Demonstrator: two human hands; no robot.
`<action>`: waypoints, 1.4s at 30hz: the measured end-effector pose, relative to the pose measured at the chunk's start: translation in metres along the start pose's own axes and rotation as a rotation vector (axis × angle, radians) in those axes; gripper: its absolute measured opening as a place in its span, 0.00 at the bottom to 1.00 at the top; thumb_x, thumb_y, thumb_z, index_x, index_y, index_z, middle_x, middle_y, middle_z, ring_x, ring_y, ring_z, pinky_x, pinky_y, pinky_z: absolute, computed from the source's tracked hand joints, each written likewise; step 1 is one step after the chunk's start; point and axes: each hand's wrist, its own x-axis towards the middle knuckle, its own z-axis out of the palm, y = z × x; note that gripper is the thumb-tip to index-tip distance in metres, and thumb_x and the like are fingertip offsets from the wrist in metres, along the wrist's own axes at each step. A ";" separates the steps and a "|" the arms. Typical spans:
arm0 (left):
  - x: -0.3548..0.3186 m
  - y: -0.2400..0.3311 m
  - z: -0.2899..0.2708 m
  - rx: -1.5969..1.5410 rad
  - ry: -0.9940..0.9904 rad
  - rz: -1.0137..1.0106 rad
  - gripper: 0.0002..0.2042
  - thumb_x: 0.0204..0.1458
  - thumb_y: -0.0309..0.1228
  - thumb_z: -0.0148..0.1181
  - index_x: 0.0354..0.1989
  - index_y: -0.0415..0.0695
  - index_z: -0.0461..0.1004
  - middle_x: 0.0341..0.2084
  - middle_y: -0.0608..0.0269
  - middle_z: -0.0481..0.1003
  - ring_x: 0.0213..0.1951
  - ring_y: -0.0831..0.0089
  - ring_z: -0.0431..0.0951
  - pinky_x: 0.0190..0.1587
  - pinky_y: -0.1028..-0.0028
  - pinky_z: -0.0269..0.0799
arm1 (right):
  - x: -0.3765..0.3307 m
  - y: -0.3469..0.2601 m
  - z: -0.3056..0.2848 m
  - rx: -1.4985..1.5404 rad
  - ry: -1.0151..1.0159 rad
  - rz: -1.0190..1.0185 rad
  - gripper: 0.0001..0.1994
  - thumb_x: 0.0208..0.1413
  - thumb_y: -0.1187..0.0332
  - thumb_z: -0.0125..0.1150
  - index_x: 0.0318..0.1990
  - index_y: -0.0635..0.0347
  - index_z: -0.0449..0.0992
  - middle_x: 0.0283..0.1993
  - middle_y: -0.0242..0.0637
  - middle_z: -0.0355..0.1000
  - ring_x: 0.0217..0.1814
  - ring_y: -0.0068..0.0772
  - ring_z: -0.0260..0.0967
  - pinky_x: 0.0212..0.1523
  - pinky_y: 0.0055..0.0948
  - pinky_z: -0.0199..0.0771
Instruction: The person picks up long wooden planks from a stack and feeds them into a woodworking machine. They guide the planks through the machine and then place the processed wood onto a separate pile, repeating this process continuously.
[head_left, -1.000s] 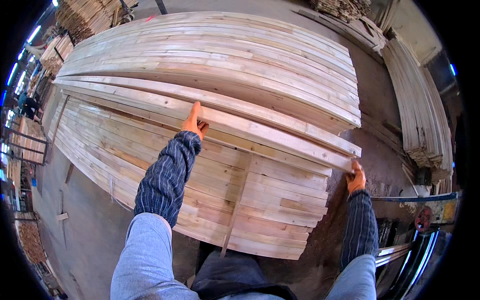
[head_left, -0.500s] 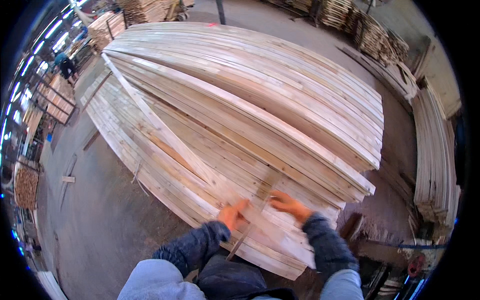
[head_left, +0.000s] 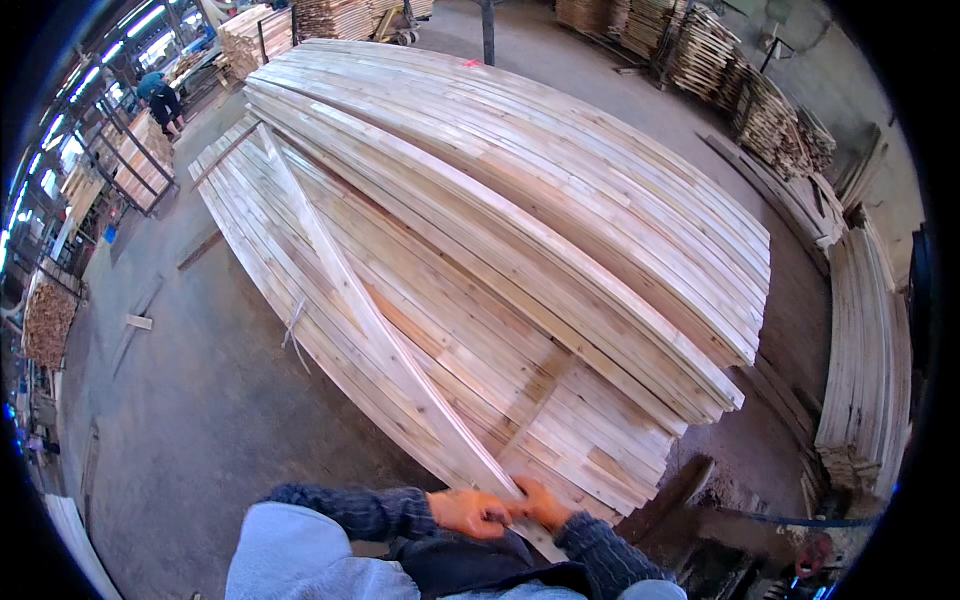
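Both my hands wear orange gloves and are close together at the near end of a long narrow board (head_left: 385, 345). My right hand (head_left: 541, 503) is wrapped round the board from its right side. On the opposite edge, my left hand (head_left: 470, 513) has its fingers curled against the wood, and the two hands nearly touch. The board slants from my waist to the far left, across a layer of pale planks (head_left: 480, 365). A short stretch of it sticks out past my hands toward me. My fingertips under the board are hidden.
Higher rows of stacked planks (head_left: 600, 200) rise to the right of the board. A thin crosswise strip (head_left: 527, 418) lies on the lower layer. More lumber piles (head_left: 865, 350) stand at the right. Far left, another person (head_left: 160, 98) bends near racks. Scraps (head_left: 140, 322) lie on the floor.
My hands have drawn in toward my body and closed together at the board's near end, where they were apart before. The board now slants more steeply, its near part further left.
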 end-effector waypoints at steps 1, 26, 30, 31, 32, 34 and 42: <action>-0.011 -0.005 -0.004 -0.131 0.106 -0.009 0.18 0.62 0.43 0.66 0.55 0.46 0.80 0.46 0.54 0.84 0.48 0.61 0.85 0.53 0.64 0.79 | -0.029 -0.009 0.000 -0.087 0.035 0.032 0.46 0.43 0.47 0.80 0.67 0.67 0.73 0.60 0.51 0.78 0.63 0.43 0.75 0.65 0.34 0.72; 0.016 0.014 -0.026 1.234 0.083 0.208 0.28 0.31 0.45 0.79 0.45 0.54 0.80 0.35 0.60 0.79 0.42 0.53 0.79 0.47 0.52 0.69 | -0.428 0.151 0.036 -0.797 0.870 0.240 0.46 0.30 0.62 0.84 0.66 0.48 0.75 0.60 0.41 0.77 0.67 0.48 0.71 0.69 0.50 0.67; 0.045 0.066 0.054 1.217 0.099 0.338 0.33 0.31 0.46 0.79 0.50 0.50 0.78 0.36 0.58 0.77 0.43 0.52 0.77 0.48 0.53 0.67 | -0.463 0.163 0.030 -0.805 1.016 0.602 0.53 0.38 0.67 0.79 0.77 0.46 0.60 0.78 0.41 0.61 0.83 0.45 0.53 0.84 0.50 0.43; 0.057 0.079 0.077 1.225 0.068 0.333 0.35 0.31 0.46 0.79 0.52 0.48 0.77 0.37 0.56 0.78 0.44 0.52 0.77 0.49 0.53 0.68 | -0.467 0.171 0.030 -0.819 1.070 0.521 0.51 0.38 0.68 0.78 0.76 0.46 0.61 0.78 0.41 0.61 0.82 0.46 0.54 0.84 0.51 0.44; 0.067 0.094 0.099 1.244 0.050 0.318 0.37 0.32 0.45 0.80 0.55 0.46 0.76 0.38 0.54 0.78 0.46 0.51 0.77 0.50 0.53 0.68 | -0.462 0.163 0.028 -0.810 1.113 0.417 0.52 0.37 0.67 0.77 0.76 0.45 0.61 0.76 0.43 0.63 0.81 0.47 0.57 0.83 0.52 0.47; 0.087 0.116 0.140 1.204 0.062 0.366 0.37 0.34 0.45 0.79 0.56 0.44 0.75 0.42 0.51 0.77 0.46 0.49 0.76 0.51 0.52 0.68 | -0.444 0.152 0.028 -0.884 1.109 0.245 0.53 0.33 0.65 0.77 0.76 0.44 0.61 0.74 0.42 0.66 0.77 0.46 0.61 0.81 0.52 0.51; 0.142 0.108 0.233 1.004 0.055 0.571 0.40 0.37 0.42 0.77 0.61 0.37 0.72 0.38 0.43 0.80 0.43 0.44 0.80 0.48 0.52 0.75 | -0.355 0.119 0.033 -0.845 0.820 0.066 0.47 0.37 0.66 0.73 0.74 0.47 0.65 0.65 0.41 0.74 0.68 0.45 0.71 0.74 0.46 0.62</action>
